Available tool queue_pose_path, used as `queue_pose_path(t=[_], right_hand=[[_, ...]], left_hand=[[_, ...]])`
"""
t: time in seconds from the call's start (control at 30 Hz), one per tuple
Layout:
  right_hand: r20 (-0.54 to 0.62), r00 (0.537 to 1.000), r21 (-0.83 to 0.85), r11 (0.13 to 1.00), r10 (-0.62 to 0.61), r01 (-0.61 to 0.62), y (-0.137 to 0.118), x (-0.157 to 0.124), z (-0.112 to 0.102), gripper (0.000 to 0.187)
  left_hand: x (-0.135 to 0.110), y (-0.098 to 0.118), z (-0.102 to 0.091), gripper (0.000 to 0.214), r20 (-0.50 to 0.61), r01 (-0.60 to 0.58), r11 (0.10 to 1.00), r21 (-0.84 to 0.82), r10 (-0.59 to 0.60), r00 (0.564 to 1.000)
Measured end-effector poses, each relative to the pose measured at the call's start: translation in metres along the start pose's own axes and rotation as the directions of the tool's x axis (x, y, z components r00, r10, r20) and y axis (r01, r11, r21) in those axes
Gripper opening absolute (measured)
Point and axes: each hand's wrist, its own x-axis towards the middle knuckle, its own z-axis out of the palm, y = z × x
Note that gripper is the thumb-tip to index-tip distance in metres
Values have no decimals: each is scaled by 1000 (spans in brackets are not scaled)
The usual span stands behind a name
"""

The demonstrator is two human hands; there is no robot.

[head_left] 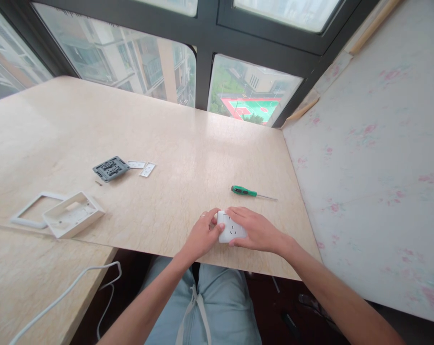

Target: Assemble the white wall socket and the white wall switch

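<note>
A white wall socket [232, 231] with dark pin slots faces up near the front edge of the stone-look counter. On its left side, my left hand [203, 235] grips the edge with thumb and fingers; a ring shows on one finger. My right hand [254, 229] is closed around the socket's right side, its fingers lying over the top edge and its thumb at the lower edge. The palm side of the right hand is hidden. Just beyond the hands lies a green-handled screwdriver [244, 191], its shaft pointing right.
To the left are a white mounting box [73, 215], a white frame [28, 221], a grey switch module [111, 168], two small white plates [147, 169] and a small screw [99, 183]. A white cable [65, 291] hangs over the counter edge. Windows stand behind; a floral wall [368, 182] bounds the right.
</note>
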Motion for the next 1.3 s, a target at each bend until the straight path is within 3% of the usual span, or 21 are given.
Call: queue_pose_path(t=[0.37, 0.63, 1.07, 1.3], right_hand=[[28, 1000, 77, 997, 5, -7, 0, 2, -5, 66], [12, 1000, 81, 997, -10, 9, 5, 2, 2, 73], [35, 999, 62, 998, 16, -18, 3, 3, -1, 68], [26, 1000, 61, 998, 12, -14, 4, 3, 1, 66]], left_hand=[[5, 3, 1, 33, -56, 33, 995, -95, -38, 998], [16, 12, 3, 25, -63, 147, 982, -118, -156, 986], [33, 11, 0, 17, -104, 81, 994, -71, -88, 991], [37, 15, -6, 19, -41, 116, 988, -104, -121, 992]])
